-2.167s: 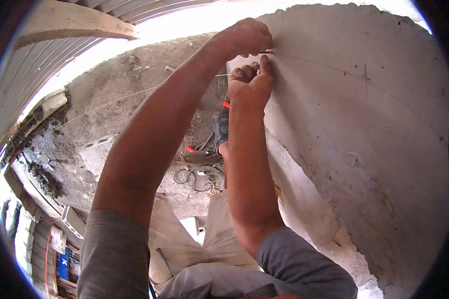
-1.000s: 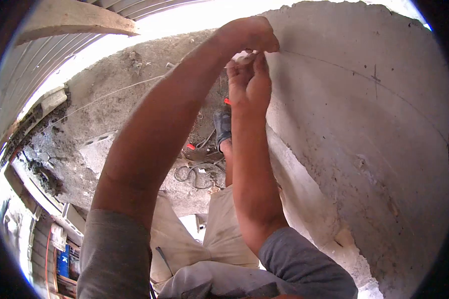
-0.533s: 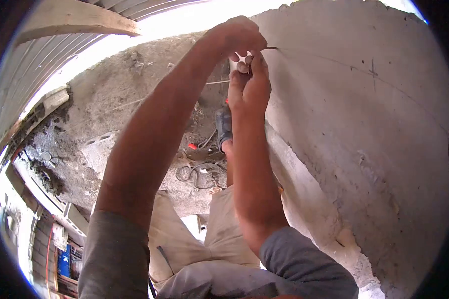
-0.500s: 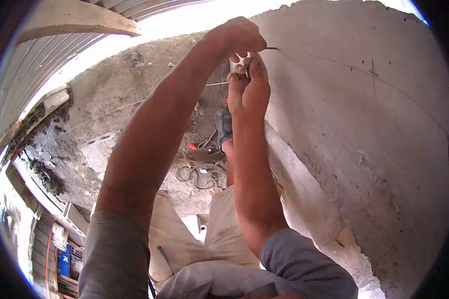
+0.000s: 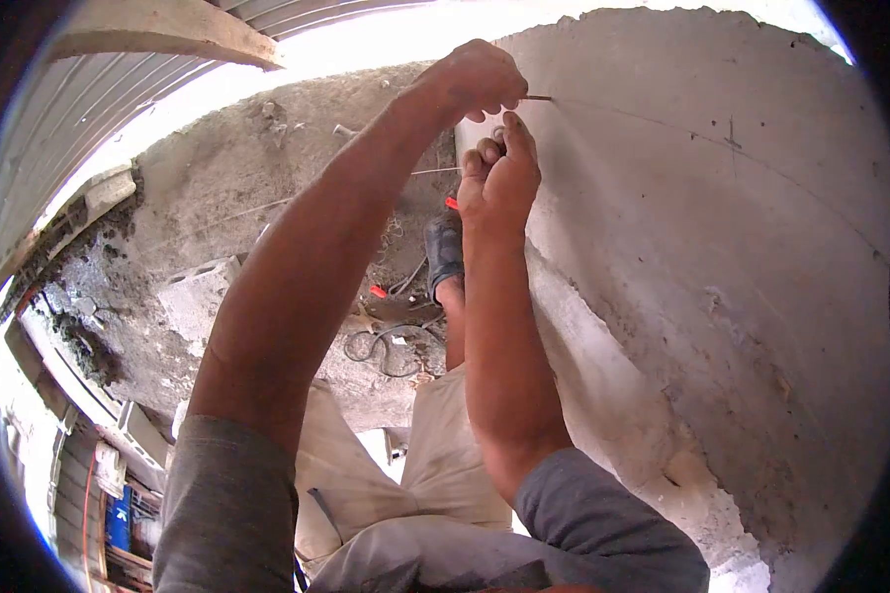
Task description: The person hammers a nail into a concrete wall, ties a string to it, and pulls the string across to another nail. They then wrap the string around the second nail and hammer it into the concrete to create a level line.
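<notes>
A thin brown rod, like a nail (image 5: 538,98), meets the pale wall (image 5: 682,227) at the start of a faint drawn line. My left hand (image 5: 489,79) is closed at the rod's outer end, its fingertips partly hidden. Just below it, my right hand (image 5: 501,176) has curled fingers, with the thumb raised close to the rod. A light string (image 5: 437,171) runs from the left, passes behind my left forearm and ends at my right hand's fingers. What lies inside either fist is mostly hidden.
A cross mark (image 5: 732,136) is drawn on the wall. Below lie a dark looped cord (image 5: 368,346), an orange-red piece (image 5: 378,292) and a concrete block (image 5: 198,287). A wooden beam (image 5: 168,32) spans the upper left.
My hands have moved slightly apart since half a second ago. The rod, hidden a second ago, shows beside my left hand. The view has shifted a little.
</notes>
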Tool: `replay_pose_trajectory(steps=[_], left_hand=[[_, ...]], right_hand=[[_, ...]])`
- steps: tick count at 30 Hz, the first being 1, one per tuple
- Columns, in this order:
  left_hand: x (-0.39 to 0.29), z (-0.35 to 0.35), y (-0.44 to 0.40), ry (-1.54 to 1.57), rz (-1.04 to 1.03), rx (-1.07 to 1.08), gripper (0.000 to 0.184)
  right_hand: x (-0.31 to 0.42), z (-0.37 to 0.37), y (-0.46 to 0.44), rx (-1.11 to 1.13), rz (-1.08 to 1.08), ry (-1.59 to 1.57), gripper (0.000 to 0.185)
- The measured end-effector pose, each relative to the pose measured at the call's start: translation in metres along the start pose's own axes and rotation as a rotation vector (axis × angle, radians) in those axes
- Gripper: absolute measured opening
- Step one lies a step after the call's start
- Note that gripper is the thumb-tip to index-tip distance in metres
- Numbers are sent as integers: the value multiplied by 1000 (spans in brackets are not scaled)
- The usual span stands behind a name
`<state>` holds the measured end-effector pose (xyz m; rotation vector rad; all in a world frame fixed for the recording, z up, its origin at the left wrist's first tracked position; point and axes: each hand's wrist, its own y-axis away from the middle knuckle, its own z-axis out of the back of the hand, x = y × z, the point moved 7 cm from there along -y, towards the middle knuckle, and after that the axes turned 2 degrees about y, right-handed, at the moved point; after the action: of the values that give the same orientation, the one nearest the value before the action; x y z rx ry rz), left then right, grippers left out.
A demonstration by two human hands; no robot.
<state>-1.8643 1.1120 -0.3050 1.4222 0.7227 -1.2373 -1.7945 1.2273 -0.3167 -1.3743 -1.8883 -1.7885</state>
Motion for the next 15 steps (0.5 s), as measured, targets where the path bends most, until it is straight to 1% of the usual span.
replay_pose_trajectory(steps=[2,3,4,5,6,7,9,11,12,13,14,15], left_hand=[[12,2,5,323,309,-59,23],[19,2,1,322,310,-58,23],[27,0,-12,191,170,-11,23],[20,-1,-14,61,30,36,24],[22,-1,-14,61,31,37,24],[10,4,-5,52,57,20,21],[-6,11,4,42,85,6,20],[0,14,9,43,264,-20,22],[1,14,9,42,265,-19,22],[0,13,8,42,191,-27,22],[-1,13,6,44,114,-35,22],[1,12,3,46,114,-34,22]], right_hand=[[-1,3,-2,-11,4,-1,23],[0,0,-5,11,8,-9,23],[-1,-1,-8,34,12,-17,23],[-1,-2,-10,32,12,-17,23],[0,-6,-11,62,18,-2,24],[1,-10,-12,94,24,12,24],[4,-14,-9,91,51,58,24],[9,-18,-6,88,76,105,24],[12,-17,-6,55,86,166,22],[14,-16,-5,20,96,230,21],[15,-18,-6,19,96,230,21],[16,-23,-7,60,92,266,17]])
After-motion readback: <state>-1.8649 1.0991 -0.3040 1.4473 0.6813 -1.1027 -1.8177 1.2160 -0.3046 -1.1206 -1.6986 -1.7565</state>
